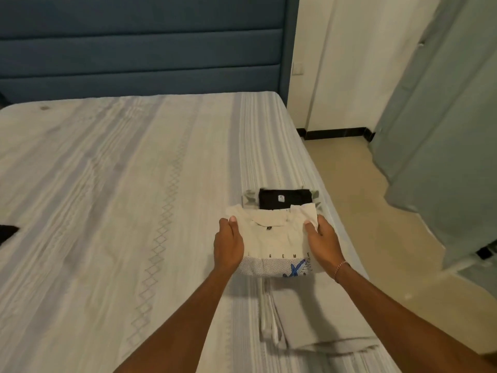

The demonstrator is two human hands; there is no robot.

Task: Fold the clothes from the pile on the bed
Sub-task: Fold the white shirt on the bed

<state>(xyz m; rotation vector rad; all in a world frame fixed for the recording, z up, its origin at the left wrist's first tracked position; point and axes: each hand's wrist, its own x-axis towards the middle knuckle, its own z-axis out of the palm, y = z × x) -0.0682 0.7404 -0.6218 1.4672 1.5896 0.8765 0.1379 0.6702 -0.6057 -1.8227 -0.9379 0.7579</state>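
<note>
Folded cream T-shirt, seemingly soft cotton

Both bare forearms reach forward, roughly parallel. The left hand lies edge-on, thumb up, fingers curled under. The right hand mirrors it, thumb pressing down on top, a thin bracelet at its wrist.

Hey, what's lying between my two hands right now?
In the head view, the folded cream T-shirt spans the gap between the left hand and the right hand, both gripping its sides.
</note>
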